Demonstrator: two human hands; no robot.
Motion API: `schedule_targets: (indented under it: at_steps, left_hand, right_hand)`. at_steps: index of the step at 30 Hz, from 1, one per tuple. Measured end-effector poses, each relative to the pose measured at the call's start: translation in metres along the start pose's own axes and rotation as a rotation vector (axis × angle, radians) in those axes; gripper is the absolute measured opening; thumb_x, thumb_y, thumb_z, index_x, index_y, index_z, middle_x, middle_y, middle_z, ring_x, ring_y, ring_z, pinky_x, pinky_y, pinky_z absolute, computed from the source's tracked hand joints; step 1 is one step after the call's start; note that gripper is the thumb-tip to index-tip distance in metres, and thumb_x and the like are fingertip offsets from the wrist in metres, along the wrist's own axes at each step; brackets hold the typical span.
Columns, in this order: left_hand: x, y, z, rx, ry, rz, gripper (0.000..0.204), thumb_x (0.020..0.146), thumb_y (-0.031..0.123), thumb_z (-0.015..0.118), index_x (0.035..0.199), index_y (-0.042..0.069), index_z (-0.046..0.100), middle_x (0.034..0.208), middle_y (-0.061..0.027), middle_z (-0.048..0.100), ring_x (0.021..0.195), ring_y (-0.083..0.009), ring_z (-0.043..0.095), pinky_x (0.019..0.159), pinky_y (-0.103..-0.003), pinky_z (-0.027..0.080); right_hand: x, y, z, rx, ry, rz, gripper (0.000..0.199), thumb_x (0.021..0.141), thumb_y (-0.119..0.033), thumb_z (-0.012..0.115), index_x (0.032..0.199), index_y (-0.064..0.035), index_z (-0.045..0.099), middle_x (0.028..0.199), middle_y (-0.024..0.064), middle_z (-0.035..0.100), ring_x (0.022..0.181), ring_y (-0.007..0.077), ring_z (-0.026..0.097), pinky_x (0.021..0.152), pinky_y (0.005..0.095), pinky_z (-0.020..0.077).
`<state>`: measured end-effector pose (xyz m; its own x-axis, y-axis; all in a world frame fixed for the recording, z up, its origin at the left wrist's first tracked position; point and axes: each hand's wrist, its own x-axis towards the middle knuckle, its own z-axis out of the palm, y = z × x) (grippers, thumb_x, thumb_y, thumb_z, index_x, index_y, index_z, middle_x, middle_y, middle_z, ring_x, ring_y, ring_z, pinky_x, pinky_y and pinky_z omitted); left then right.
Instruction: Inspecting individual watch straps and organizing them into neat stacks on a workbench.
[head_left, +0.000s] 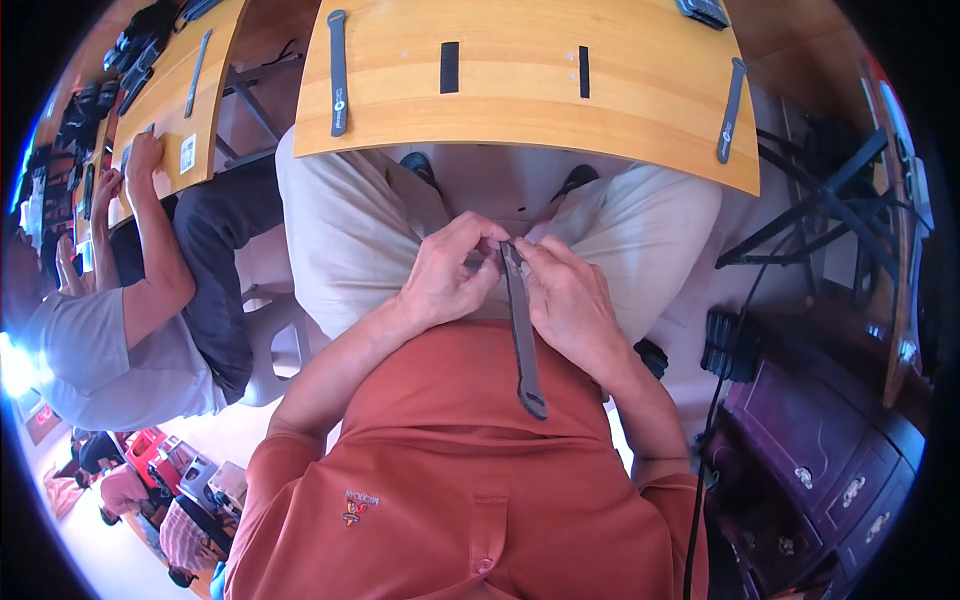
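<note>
Strap (pixel 523 335) pinched at top end between fingertips of left hand (pixel 447 275) and right hand (pixel 568 300), hanging over lap below table (pixel 520 100).

Strap lying between both hands, over the lap.
Left hand (pixel 447 280) and right hand (pixel 567 300) are meeting at the strap's (pixel 523 335) far end; the table (pixel 520 110) is sitting beyond them, another strap (pixel 338 72) lying on it far left.
</note>
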<state>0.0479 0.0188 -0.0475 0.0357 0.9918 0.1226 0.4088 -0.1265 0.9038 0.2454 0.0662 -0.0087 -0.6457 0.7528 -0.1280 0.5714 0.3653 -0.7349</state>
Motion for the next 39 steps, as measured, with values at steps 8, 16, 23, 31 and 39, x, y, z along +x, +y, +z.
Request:
schedule_targets:
  at_steps: [8, 16, 23, 31, 39]
  left_hand:
    - [0.002, 0.001, 0.000, 0.056, -0.003, 0.050, 0.039, 0.079, -0.004, 0.077, 0.115, -0.002, 0.063, 0.095, -0.0143, 0.063, 0.083, -0.0271, 0.067, 0.073, -0.037, 0.058]
    - [0.001, -0.002, 0.006, 0.084, 0.028, 0.089, 0.029, 0.091, 0.005, 0.074, 0.118, -0.001, 0.064, 0.098, -0.0160, 0.065, 0.087, -0.0318, 0.067, 0.074, -0.038, 0.055]
    - [0.002, 0.007, 0.005, 0.052, 0.012, 0.028, 0.031, 0.094, 0.002, 0.069, 0.124, -0.002, 0.062, 0.104, -0.0177, 0.064, 0.090, -0.0315, 0.067, 0.077, -0.038, 0.055]
    - [0.002, 0.004, 0.008, 0.035, 0.029, 0.045, 0.032, 0.092, -0.001, 0.071, 0.123, -0.002, 0.064, 0.102, -0.0169, 0.066, 0.087, -0.0312, 0.068, 0.075, -0.037, 0.056]
    - [0.000, 0.008, 0.007, 0.009, 0.060, -0.011, 0.029, 0.090, -0.002, 0.071, 0.119, -0.002, 0.065, 0.098, -0.0168, 0.066, 0.086, -0.0291, 0.069, 0.074, -0.035, 0.055]
  right_hand:
    - [0.000, -0.006, -0.005, -0.007, -0.037, -0.008, 0.033, 0.094, -0.004, 0.054, 0.125, 0.0041, 0.061, 0.106, 0.0202, 0.062, 0.094, 0.0449, 0.066, 0.082, 0.0536, 0.0534]
    - [0.004, -0.001, -0.007, 0.356, 0.008, 0.037, 0.025, 0.092, -0.002, 0.063, 0.115, 0.0065, 0.064, 0.096, 0.0232, 0.063, 0.090, 0.0449, 0.064, 0.079, 0.0511, 0.0513]
    - [0.005, -0.005, 0.000, 0.290, 0.078, 0.013, 0.023, 0.091, -0.002, 0.063, 0.112, 0.0083, 0.064, 0.096, 0.0252, 0.064, 0.089, 0.0452, 0.065, 0.078, 0.0500, 0.0521]
    - [0.004, -0.006, 0.000, 0.231, 0.071, 0.031, 0.026, 0.091, -0.002, 0.063, 0.114, 0.0095, 0.064, 0.100, 0.0256, 0.064, 0.088, 0.0455, 0.066, 0.079, 0.0510, 0.0534]
    - [0.004, -0.006, 0.005, 0.186, 0.071, -0.002, 0.030, 0.091, -0.002, 0.062, 0.118, 0.0108, 0.064, 0.100, 0.0252, 0.064, 0.089, 0.0449, 0.066, 0.080, 0.0511, 0.0537]
